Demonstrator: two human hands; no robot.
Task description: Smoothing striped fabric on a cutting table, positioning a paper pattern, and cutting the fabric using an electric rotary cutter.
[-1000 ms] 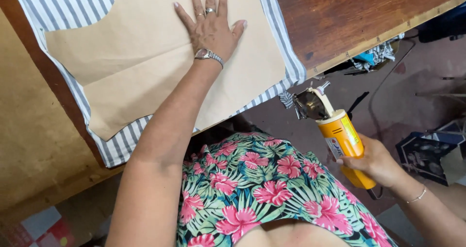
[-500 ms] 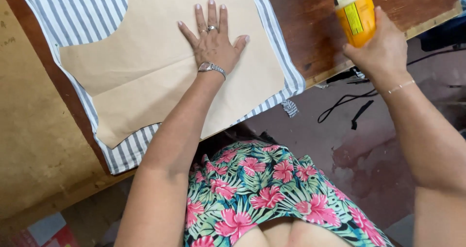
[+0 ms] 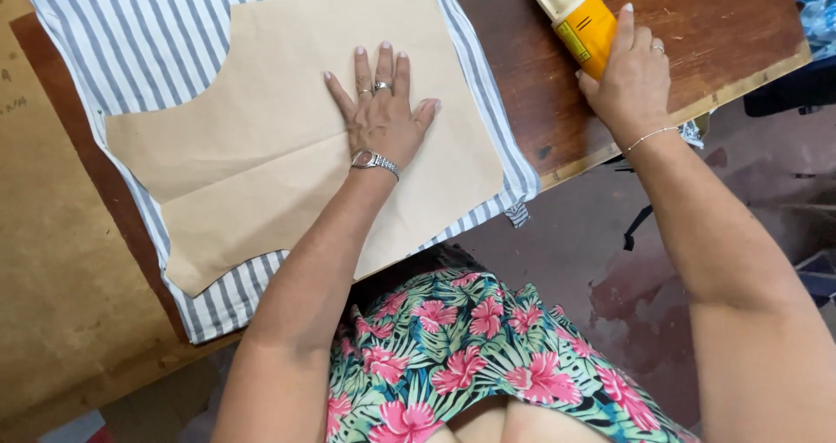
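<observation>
A tan paper pattern [image 3: 261, 138] lies on grey-and-white striped fabric [image 3: 131, 42] spread over a dark wooden table [image 3: 540, 103]. My left hand [image 3: 379, 116] rests flat on the pattern, fingers spread, with rings and a wristwatch. To the right, my right hand [image 3: 631, 77] grips the orange handle of a yellow and white electric fabric cutter [image 3: 575, 12], which sits on the bare wood just right of the fabric's edge. The cutter's top runs out of the frame.
The table's front edge [image 3: 697, 108] runs diagonally close to my right wrist. A brown board [image 3: 61, 304] lies at the left. Below are a reddish floor [image 3: 610, 260] with a black cord [image 3: 636, 221] and my floral-print clothing [image 3: 470, 356].
My right hand has lifted the cutter from below the table's edge, up and onto the tabletop beside the fabric. My left hand has stayed flat on the pattern.
</observation>
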